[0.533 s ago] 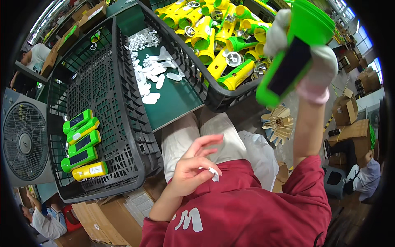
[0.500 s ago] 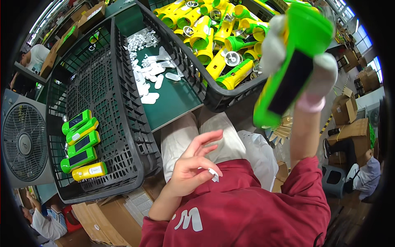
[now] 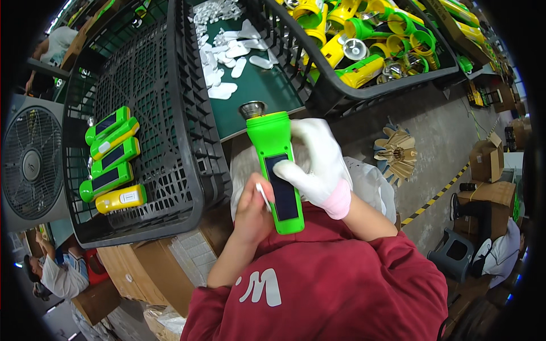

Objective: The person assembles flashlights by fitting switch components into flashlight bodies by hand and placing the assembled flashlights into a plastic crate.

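Note:
My right hand (image 3: 318, 162), in a white glove with a pink cuff, grips a green flashlight body (image 3: 268, 136) with a dark panel on its side. The flashlight stands nearly upright in front of my chest, and a silver reflector cup (image 3: 252, 109) hangs out at its top end. My bare left hand (image 3: 252, 210) is closed at the flashlight's lower left edge, pinching a small white plastic piece (image 3: 263, 196). Whether the piece touches the flashlight I cannot tell.
At left, a black crate (image 3: 187, 190) holds several finished-looking flashlights (image 3: 114, 173). White plastic pieces (image 3: 236, 51) lie on the green table (image 3: 250, 94). Another black crate (image 3: 364, 94) at upper right is full of yellow and green flashlight bodies (image 3: 364, 71). A fan (image 3: 33, 165) stands far left.
My right hand has brought the flashlight down and left from the upper right to my lap. My left hand, still pinching the white piece, has moved up against it.

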The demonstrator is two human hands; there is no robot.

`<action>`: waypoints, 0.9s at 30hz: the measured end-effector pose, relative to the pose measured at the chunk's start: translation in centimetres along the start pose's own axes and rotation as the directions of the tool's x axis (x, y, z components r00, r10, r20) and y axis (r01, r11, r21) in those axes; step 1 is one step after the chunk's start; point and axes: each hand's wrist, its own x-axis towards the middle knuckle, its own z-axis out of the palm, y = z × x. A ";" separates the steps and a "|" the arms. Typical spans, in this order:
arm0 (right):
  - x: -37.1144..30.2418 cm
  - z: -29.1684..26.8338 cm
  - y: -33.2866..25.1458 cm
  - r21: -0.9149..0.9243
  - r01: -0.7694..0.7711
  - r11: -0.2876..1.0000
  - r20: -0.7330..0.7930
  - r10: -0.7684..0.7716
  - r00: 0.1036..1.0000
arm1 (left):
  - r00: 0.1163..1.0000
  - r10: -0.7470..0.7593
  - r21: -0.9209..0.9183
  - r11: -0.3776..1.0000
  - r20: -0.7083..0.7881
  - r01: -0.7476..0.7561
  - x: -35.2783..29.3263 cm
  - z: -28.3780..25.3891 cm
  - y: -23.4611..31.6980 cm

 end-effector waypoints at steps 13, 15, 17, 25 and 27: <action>-3.2 1.0 2.2 -0.095 0.023 0.995 0.126 -0.011 0.992 | 0.908 -0.274 0.208 0.914 -0.318 0.349 1.9 -0.4 -1.3; -3.5 1.1 2.5 -0.052 -0.031 0.998 0.074 0.035 0.997 | 0.939 -0.223 0.269 0.917 -0.263 0.293 2.0 -1.4 -2.0; -3.8 1.3 2.9 0.150 -0.134 0.980 0.026 0.131 0.991 | 0.959 -0.229 0.290 0.918 -0.168 0.270 2.0 -3.1 -3.0; -3.6 -0.6 4.3 0.718 -0.667 0.197 0.522 0.481 0.704 | 0.985 0.124 0.528 0.848 -0.121 -0.042 2.6 -0.4 -1.6; -3.9 -0.9 4.5 0.730 -0.667 0.151 0.527 0.497 0.689 | 0.990 0.116 0.566 0.823 -0.086 -0.047 2.5 -1.1 -1.4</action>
